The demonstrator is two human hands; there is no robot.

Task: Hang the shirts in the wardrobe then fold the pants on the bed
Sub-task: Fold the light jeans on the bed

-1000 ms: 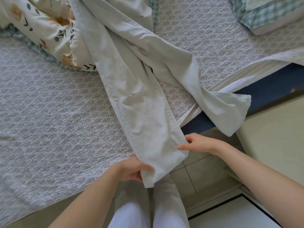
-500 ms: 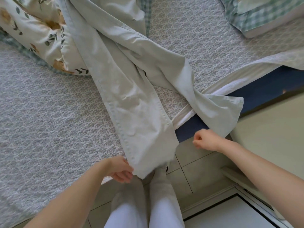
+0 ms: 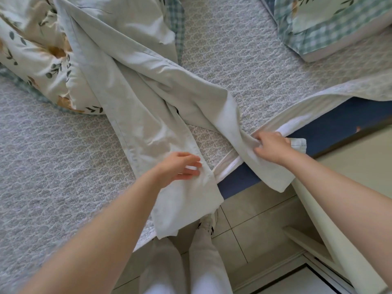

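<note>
Pale grey-green pants [image 3: 135,107] lie spread across the bed [image 3: 53,158], waist toward the far left, both legs running to the near corner. The left leg's cuff hangs over the bed's edge in front of me. My left hand [image 3: 180,167] lies on that leg near its right seam, fingers straight and spread. My right hand [image 3: 270,146] grips the bunched fabric of the right leg at the bed's corner, and the cuff droops below it over the blue bed base.
A floral duvet [image 3: 31,60] is heaped at the far left, partly under the pants. A checked pillow [image 3: 331,28] sits at the far right. Pale furniture [image 3: 360,177] stands close on my right, tiled floor [image 3: 254,225] and my legs below.
My right hand has reached forward from open air and taken hold of the right pant leg. My left hand has let go of the left cuff and moved up onto that leg.
</note>
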